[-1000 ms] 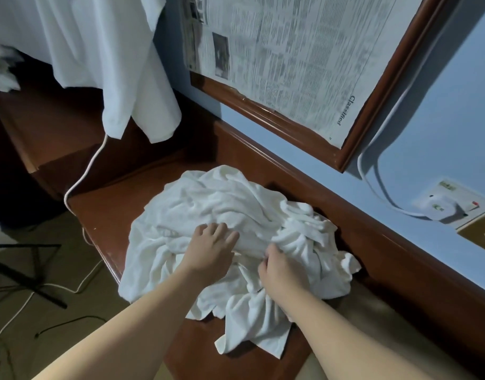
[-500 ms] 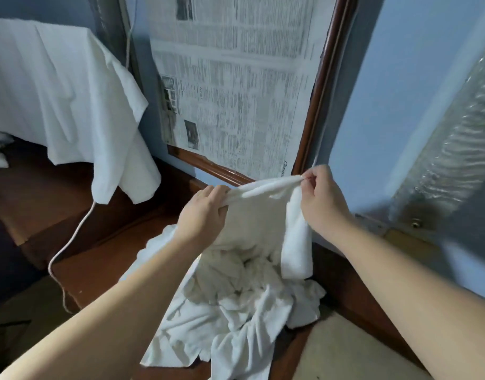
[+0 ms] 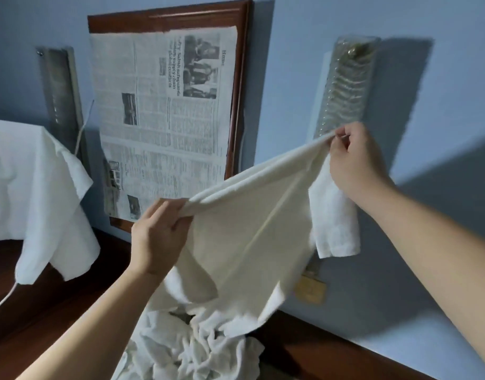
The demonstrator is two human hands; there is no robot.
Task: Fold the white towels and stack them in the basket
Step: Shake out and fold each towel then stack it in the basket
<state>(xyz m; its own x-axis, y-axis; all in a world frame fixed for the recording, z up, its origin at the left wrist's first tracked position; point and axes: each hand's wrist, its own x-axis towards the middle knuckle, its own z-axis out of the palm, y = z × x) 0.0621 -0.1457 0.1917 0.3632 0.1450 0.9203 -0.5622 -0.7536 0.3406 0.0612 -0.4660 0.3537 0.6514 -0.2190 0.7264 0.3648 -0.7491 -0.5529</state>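
A white towel (image 3: 252, 229) hangs spread in the air in front of the blue wall. My left hand (image 3: 159, 234) grips its top edge at the lower left. My right hand (image 3: 351, 163) pinches the other end of that edge, higher up on the right, and a corner flap hangs below it. Under the lifted towel lies a crumpled pile of white towels (image 3: 192, 349) on the dark wooden surface (image 3: 43, 319). No basket is in view.
A wood-framed mirror covered with newspaper (image 3: 164, 111) hangs on the wall behind. Another white cloth (image 3: 38, 187) drapes over something at the left, with a white cable (image 3: 5, 297) trailing below it. Wall lamps (image 3: 345, 86) flank the frame.
Both hands went from pressing on the pile to lifting one towel. Since half a second ago they have moved apart, the right hand rising, and the towel is stretched between them.
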